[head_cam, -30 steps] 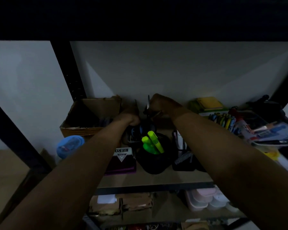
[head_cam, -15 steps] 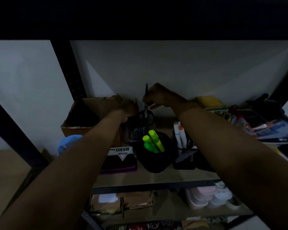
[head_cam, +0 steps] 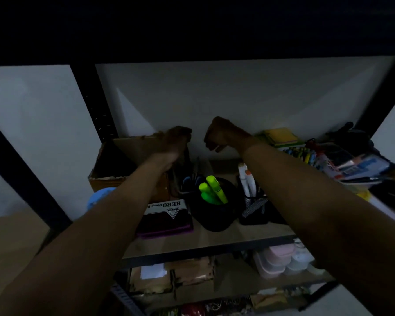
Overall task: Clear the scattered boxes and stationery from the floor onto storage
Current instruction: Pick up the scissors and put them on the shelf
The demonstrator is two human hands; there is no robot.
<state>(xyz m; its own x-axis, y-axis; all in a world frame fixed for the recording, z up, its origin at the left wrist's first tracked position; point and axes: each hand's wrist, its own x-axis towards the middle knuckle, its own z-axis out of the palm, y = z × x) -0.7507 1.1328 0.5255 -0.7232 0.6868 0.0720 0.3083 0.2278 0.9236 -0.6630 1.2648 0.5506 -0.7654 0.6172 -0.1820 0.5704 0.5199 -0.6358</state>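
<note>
The scene is dim. My left hand hovers with curled fingers at the right corner of an open cardboard box at the back of the wooden shelf. A dark holder with blue-handled items stands just below it; whether the hand grips anything is unclear. My right hand is raised beside it as a fist, and nothing shows in it. A black cup with green highlighters stands in front, and a mesh holder with white markers to its right.
A HERO stamp-pad box lies at the shelf front, a blue round lid to the left. Sticky notes, pens and packets crowd the right end. Black uprights frame the shelf. Cardboard boxes and plastic containers fill the lower shelf.
My right hand held scissors upright half a second ago; now the scissors are out of it and it is a fist. Both hands have risen slightly toward the wall.
</note>
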